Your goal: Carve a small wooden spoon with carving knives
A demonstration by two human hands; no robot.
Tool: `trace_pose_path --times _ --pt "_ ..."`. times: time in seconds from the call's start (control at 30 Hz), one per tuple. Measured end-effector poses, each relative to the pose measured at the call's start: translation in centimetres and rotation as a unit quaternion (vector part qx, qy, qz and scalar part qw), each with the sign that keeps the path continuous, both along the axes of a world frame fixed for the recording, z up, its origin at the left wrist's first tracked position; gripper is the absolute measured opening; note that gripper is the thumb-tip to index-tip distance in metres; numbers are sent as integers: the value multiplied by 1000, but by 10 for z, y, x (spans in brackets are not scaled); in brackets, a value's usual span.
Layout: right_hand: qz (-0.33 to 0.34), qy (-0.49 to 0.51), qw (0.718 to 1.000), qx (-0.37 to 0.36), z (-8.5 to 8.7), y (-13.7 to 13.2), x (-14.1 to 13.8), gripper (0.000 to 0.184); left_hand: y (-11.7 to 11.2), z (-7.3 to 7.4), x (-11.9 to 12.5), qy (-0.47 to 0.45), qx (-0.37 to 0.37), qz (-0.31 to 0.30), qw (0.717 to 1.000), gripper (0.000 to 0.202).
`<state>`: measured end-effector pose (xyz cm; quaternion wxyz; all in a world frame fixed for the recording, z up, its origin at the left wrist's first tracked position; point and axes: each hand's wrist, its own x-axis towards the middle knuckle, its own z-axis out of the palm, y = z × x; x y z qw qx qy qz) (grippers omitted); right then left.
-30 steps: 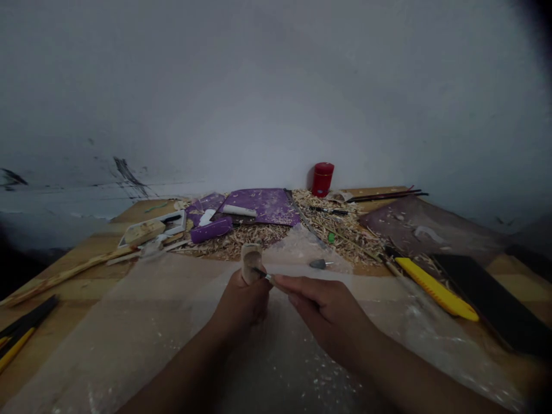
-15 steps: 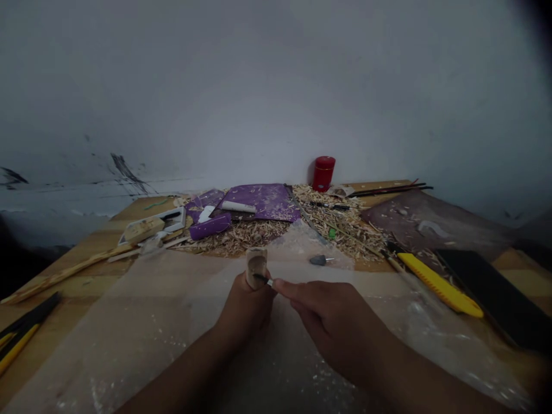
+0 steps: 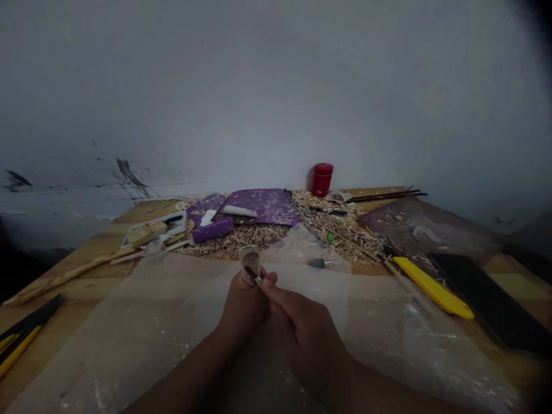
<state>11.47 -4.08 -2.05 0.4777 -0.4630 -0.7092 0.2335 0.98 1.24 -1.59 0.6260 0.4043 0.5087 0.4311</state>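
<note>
Presently: Two-Handed Grip Above the Work Surface

The left hand (image 3: 245,302) is closed around a small wooden piece (image 3: 250,261), which stands upright above the fist. The right hand (image 3: 302,330) is mostly closed, pinching a slim carving tool (image 3: 252,274) between its fingers, with the dark blade tip against the face of the wood. Both hands are close together over a clear plastic sheet (image 3: 129,328) that covers the near part of the wooden table (image 3: 155,210).

Beyond the fingers, a small grinding bit (image 3: 318,263) lies on the sheet. A yellow utility knife (image 3: 431,294) and a black pad (image 3: 487,305) sit toward the right edge; a long wooden stick (image 3: 64,276) lies along the left edge. Wood shavings (image 3: 259,236) spread toward the far edge, around a purple mat (image 3: 263,206) and a purple block (image 3: 211,230). A red canister (image 3: 322,179) stands at the far edge, against the wall.
</note>
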Motion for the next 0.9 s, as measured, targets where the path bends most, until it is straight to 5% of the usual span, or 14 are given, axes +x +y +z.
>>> trace_pose_path --times 0.23,0.43,0.6,0.9 --pt "16 156 982 -107 11 8 11 31 1 -3 2 -64 -11 -55 996 36" --pt "64 15 996 -63 20 12 33 34 5 6 -4 -62 -14 -114 991 36" --pt "65 -59 995 -44 30 12 45 35 7 0 -9 -39 -7 -164 986 33" --pt "43 -42 997 -44 17 4 27 36 1 -1 4 16 -14 -57 998 25"
